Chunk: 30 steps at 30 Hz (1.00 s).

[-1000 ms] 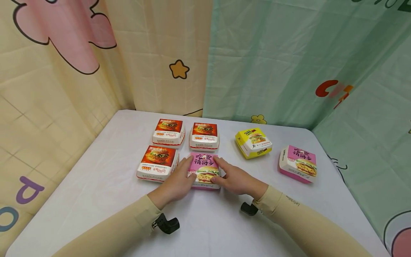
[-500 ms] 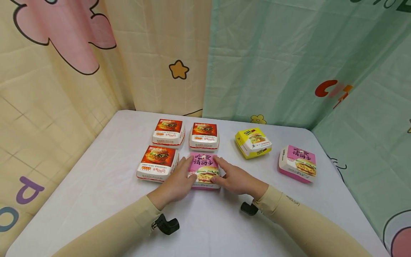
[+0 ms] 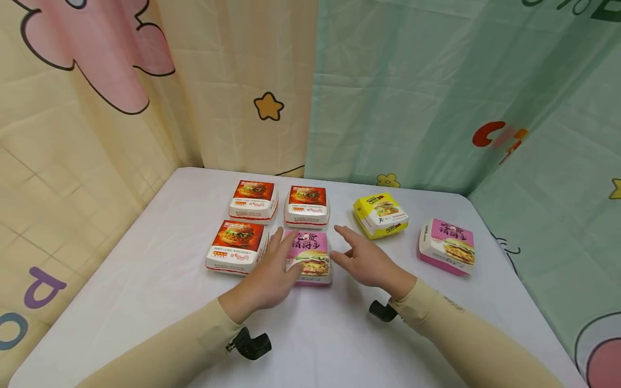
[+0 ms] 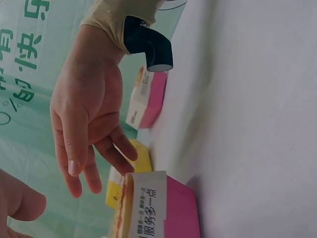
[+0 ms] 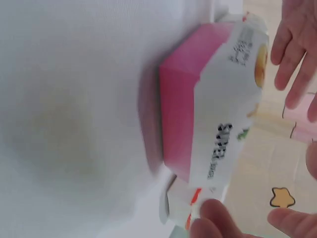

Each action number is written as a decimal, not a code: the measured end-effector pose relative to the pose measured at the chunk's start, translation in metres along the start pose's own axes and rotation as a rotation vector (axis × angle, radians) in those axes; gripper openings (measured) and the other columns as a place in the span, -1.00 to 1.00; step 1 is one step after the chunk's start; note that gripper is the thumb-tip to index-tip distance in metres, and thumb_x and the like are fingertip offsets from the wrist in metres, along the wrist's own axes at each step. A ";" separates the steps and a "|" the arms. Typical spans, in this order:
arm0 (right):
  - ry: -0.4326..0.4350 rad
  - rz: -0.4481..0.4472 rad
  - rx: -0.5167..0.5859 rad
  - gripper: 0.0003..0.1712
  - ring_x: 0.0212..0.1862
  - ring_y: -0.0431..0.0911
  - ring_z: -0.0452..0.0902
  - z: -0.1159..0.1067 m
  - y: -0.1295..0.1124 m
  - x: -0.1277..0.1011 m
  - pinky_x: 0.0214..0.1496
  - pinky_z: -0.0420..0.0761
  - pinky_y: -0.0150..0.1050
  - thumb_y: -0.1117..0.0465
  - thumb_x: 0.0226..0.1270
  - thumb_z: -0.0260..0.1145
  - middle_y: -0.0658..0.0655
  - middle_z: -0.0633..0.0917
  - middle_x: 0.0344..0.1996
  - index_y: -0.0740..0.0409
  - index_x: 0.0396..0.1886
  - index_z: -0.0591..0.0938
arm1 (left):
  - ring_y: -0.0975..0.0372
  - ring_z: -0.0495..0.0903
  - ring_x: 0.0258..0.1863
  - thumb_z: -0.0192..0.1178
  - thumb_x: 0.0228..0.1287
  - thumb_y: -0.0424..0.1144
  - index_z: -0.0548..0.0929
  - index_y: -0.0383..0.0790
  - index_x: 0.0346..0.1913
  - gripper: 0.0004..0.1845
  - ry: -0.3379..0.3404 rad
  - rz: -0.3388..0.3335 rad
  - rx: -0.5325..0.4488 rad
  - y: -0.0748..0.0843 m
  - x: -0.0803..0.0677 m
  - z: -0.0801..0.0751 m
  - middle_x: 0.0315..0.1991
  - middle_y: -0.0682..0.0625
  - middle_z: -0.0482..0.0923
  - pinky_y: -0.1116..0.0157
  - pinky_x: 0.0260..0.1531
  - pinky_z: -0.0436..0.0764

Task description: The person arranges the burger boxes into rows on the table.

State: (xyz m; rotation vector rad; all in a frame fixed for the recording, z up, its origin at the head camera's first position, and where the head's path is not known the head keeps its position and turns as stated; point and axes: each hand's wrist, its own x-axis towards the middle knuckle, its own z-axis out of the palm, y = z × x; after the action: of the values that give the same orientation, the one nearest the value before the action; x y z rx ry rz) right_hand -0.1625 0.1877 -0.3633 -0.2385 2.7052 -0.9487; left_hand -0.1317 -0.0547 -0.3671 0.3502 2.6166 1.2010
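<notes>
A pink burger box (image 3: 314, 260) lies on the white table (image 3: 145, 280), at the near right of a two-by-two block with three red burger boxes (image 3: 237, 245). My left hand (image 3: 277, 263) lies against the pink box's left edge with straight fingers and the thumb at its near corner. My right hand (image 3: 360, 253) hovers just right of the box, fingers spread and holding nothing. In the left wrist view the right hand (image 4: 84, 129) hangs open above the pink box (image 4: 163, 210). The right wrist view shows the pink box (image 5: 213, 114) close up.
A yellow burger box (image 3: 380, 215) and a second pink box (image 3: 446, 247) stand apart at the right. Patterned curtains (image 3: 388, 91) close in the table's back and sides. The table's rounded far corners lie near the curtains.
My right hand has come off the pink box's right side and moved a little right, fingers spread. The left hand stays at the box's left edge. The box has not moved.
</notes>
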 end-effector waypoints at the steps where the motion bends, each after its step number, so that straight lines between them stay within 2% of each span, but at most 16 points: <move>1: 0.038 0.007 0.004 -0.20 0.14 0.03 0.71 -0.004 0.001 -0.001 0.08 0.76 0.01 -0.12 0.56 0.29 0.17 0.52 0.49 -0.14 0.68 0.25 | -0.13 -0.31 0.73 0.15 0.59 -0.05 -0.03 0.07 0.73 -0.17 0.000 0.016 -0.003 0.003 -0.001 -0.001 0.76 -0.10 -0.41 -0.38 0.51 0.06; 3: 0.109 0.024 0.017 -0.30 0.10 0.03 0.70 -0.012 0.002 -0.002 -0.05 0.76 -0.09 -0.11 0.58 0.26 0.19 0.65 0.32 -0.16 0.62 0.36 | -0.12 -0.29 0.73 0.16 0.58 -0.05 -0.04 0.07 0.73 -0.16 -0.004 0.057 -0.009 0.009 -0.003 -0.003 0.76 -0.09 -0.39 -0.37 0.52 0.06; 5: 0.166 0.035 0.021 -0.37 0.10 0.06 0.68 -0.021 0.006 -0.003 -0.10 0.75 -0.13 -0.11 0.61 0.22 0.23 0.70 0.22 -0.15 0.58 0.42 | -0.10 -0.24 0.74 0.16 0.58 -0.05 -0.05 0.09 0.73 -0.15 -0.023 0.091 -0.024 0.016 -0.004 -0.006 0.76 -0.07 -0.34 -0.34 0.54 0.09; 9: 0.264 0.022 0.018 -0.42 0.24 0.16 0.62 -0.040 0.014 -0.003 0.10 0.75 0.01 -0.08 0.64 0.18 0.25 0.61 0.37 -0.05 0.54 0.47 | -0.06 -0.09 0.72 0.14 0.57 -0.01 -0.05 0.08 0.73 -0.15 -0.054 0.141 -0.036 0.034 0.001 -0.014 0.76 -0.06 -0.23 -0.26 0.56 0.15; 13: 0.336 0.021 0.013 -0.41 0.41 0.22 0.50 -0.057 0.026 0.003 0.37 0.60 0.17 -0.05 0.66 0.14 0.27 0.46 0.51 0.08 0.53 0.46 | 0.00 0.06 0.69 0.13 0.56 0.01 -0.02 0.09 0.73 -0.17 -0.049 0.162 -0.051 0.055 0.016 -0.020 0.74 -0.01 -0.10 -0.19 0.58 0.19; 15: 0.364 0.031 0.000 -0.41 0.46 0.24 0.43 -0.064 0.034 0.007 0.44 0.52 0.20 -0.03 0.67 0.11 0.29 0.41 0.54 0.12 0.53 0.45 | 0.02 0.16 0.66 0.13 0.56 0.01 -0.01 0.13 0.72 -0.18 -0.051 0.145 -0.083 0.066 0.026 -0.021 0.73 0.04 -0.05 -0.16 0.58 0.23; 18: 0.415 0.048 -0.006 -0.41 0.49 0.27 0.38 -0.073 0.048 0.014 0.48 0.46 0.23 -0.02 0.68 0.08 0.32 0.39 0.55 0.15 0.54 0.44 | 0.04 0.22 0.63 0.12 0.57 0.02 0.02 0.18 0.71 -0.21 -0.058 0.111 -0.136 0.084 0.043 -0.021 0.72 0.07 0.00 -0.13 0.58 0.25; 23: 0.473 0.098 0.034 -0.37 0.59 0.29 0.24 -0.084 0.064 0.025 0.57 0.30 0.29 -0.04 0.69 0.04 0.29 0.33 0.60 0.06 0.62 0.35 | 0.05 0.13 0.67 0.11 0.58 0.01 0.02 0.12 0.72 -0.21 -0.069 0.071 -0.216 0.107 0.078 -0.012 0.71 0.04 0.04 -0.12 0.61 0.19; 25: 0.478 0.125 0.055 -0.34 0.64 0.27 0.15 -0.087 0.067 0.028 0.62 0.20 0.29 -0.06 0.70 0.03 0.26 0.27 0.64 0.03 0.65 0.30 | 0.03 0.11 0.68 0.11 0.58 0.02 0.01 0.10 0.72 -0.20 -0.081 0.042 -0.273 0.112 0.095 -0.007 0.72 0.04 0.02 -0.13 0.60 0.20; 27: 0.470 0.149 0.075 -0.32 0.67 0.26 0.08 -0.090 0.070 0.032 0.65 0.13 0.29 -0.08 0.70 0.01 0.24 0.22 0.67 0.01 0.68 0.25 | -0.01 0.12 0.67 0.11 0.58 0.04 0.00 0.13 0.72 -0.20 -0.095 -0.016 -0.340 0.116 0.110 -0.002 0.73 0.04 -0.01 -0.17 0.58 0.23; 30: 0.455 0.173 0.100 -0.28 0.68 0.25 0.03 -0.091 0.073 0.038 0.67 0.10 0.27 -0.12 0.70 0.00 0.23 0.18 0.68 0.00 0.70 0.20 | -0.04 0.15 0.66 0.12 0.59 0.03 -0.01 0.11 0.73 -0.19 -0.084 -0.078 -0.422 0.118 0.131 0.006 0.73 0.01 -0.02 -0.17 0.56 0.27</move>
State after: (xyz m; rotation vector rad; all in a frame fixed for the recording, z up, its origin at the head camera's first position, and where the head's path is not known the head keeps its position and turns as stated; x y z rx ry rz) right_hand -0.2309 0.2890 -0.3483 0.2611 2.9985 -1.2011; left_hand -0.2396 0.0655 -0.2962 0.2074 2.2073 1.6227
